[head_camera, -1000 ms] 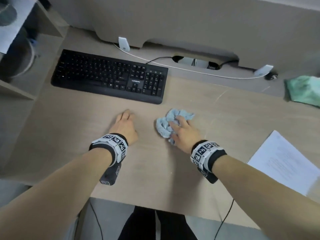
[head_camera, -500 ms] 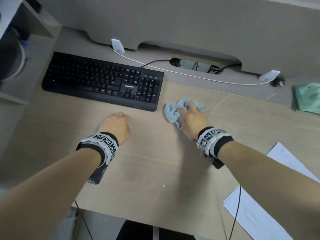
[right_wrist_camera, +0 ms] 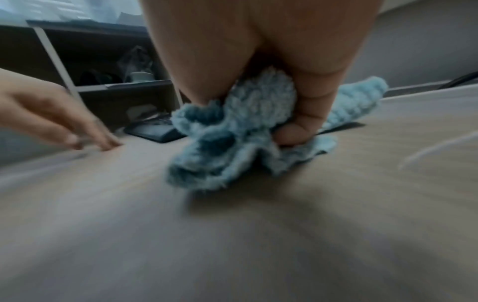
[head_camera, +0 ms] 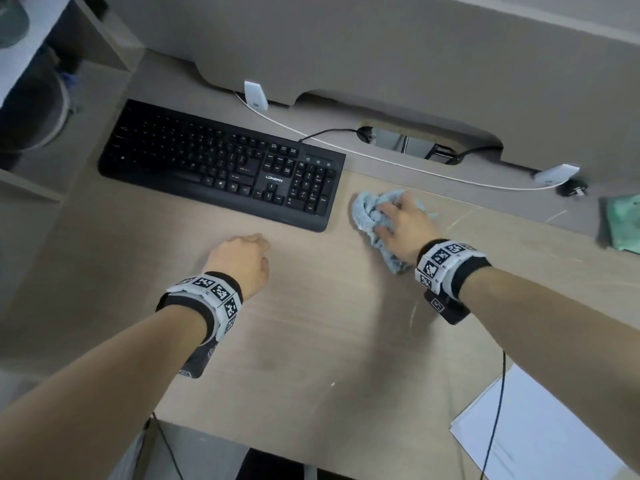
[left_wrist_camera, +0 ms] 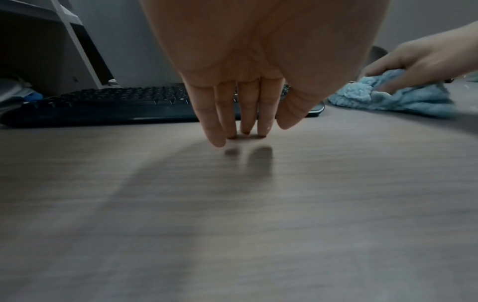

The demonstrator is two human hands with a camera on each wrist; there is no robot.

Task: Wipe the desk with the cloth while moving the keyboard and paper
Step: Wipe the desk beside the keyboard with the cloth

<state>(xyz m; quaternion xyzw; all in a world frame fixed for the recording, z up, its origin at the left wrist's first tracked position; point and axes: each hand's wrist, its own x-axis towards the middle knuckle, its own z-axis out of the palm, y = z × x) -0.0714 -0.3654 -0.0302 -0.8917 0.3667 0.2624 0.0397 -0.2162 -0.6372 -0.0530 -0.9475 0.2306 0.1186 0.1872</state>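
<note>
While my right hand (head_camera: 401,220) has shoved the bunched cloth (head_camera: 369,213) from mid-counter up beside the keyboard (head_camera: 221,164) right end, fingers curled around it, my left hand (head_camera: 242,261) fingers stay straight, tips touching counter (head_camera: 311,341). Keyboard needs moving next, I judge.

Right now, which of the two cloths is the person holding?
The fluffy light blue cloth, bunched under the right hand beside the keyboard. The green cloth lies untouched at the desk's far right edge.

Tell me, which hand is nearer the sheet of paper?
Right. The right hand grips the cloth on the paper's side; the left hand rests farther off, by the keyboard.
</note>
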